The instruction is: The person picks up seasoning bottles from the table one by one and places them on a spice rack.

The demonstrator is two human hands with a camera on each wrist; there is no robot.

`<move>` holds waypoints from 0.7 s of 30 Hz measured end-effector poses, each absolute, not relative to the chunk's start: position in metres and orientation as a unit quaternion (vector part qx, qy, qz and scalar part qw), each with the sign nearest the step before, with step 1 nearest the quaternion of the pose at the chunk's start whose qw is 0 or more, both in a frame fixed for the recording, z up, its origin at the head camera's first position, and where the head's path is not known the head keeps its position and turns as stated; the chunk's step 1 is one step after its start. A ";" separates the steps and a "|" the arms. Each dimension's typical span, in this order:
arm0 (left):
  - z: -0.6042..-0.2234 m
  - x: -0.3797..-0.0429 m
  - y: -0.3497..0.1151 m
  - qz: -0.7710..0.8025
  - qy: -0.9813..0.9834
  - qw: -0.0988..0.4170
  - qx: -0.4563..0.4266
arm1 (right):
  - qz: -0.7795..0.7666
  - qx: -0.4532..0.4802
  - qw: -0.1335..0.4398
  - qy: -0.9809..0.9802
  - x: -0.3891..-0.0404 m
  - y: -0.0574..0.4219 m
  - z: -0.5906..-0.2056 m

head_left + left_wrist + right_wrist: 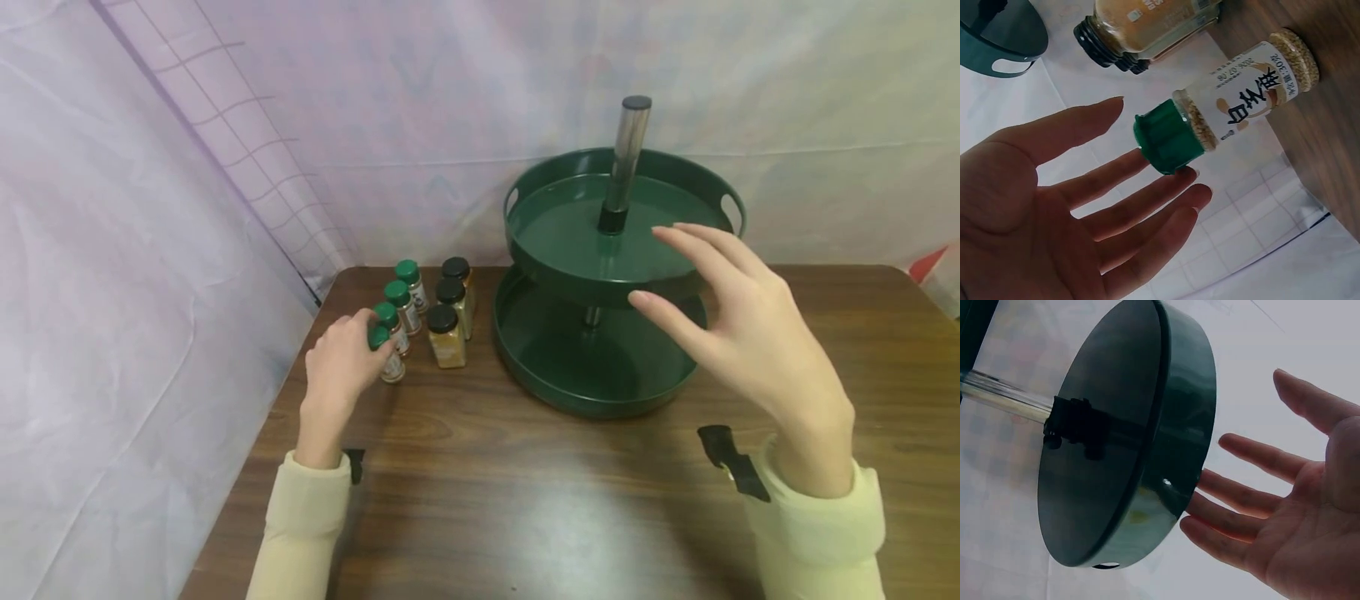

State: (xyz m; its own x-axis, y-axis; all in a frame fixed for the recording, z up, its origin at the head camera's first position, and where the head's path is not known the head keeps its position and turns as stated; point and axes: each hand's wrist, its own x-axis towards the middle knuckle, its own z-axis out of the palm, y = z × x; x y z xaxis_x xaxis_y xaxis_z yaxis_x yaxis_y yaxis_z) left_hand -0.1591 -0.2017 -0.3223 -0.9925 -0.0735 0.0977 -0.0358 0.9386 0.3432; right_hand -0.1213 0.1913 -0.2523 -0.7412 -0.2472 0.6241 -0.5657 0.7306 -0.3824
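My left hand [341, 354] is at the nearest of several small green-capped seasoning bottles [392, 367], thumb and fingers spread on either side of its cap. In the left wrist view, the fingertips lie close to the green cap [1166, 136]; whether they touch it I cannot tell. The bottle stands on the table, with pale grains inside and a white label. My right hand [757, 342] is raised in front of the right side of a green two-tier round tray [570, 279], fingers extended and holding nothing. The right wrist view shows these fingers near the tray's wall [1188, 400].
Three black-capped jars [447, 346] stand in a row beside the green-capped bottles. A metal post [630, 150] rises through the tray's upper tier, and the lower tier [592, 407] rests on the wooden table [480, 500]. White sheeting [390, 125] hangs behind and at left.
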 end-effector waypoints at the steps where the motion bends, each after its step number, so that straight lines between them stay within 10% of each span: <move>1: -0.323 -0.159 -0.202 -0.174 -0.983 0.051 0.030 | 0.289 0.228 0.274 -0.889 -0.122 0.191 -0.253; 21: -0.330 -0.166 -0.209 -0.191 -0.978 0.068 0.045 | 0.243 0.236 0.283 -0.897 -0.127 0.193 -0.255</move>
State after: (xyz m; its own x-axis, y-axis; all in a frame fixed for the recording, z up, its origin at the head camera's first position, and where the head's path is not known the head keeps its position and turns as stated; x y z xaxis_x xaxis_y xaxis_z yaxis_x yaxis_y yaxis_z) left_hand -0.1660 -0.2093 -0.3297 -0.9866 -0.1138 0.1167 -0.0614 0.9227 0.3806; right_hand -0.1274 0.1927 -0.2553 -0.7283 -0.2849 0.6232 -0.5607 0.7706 -0.3030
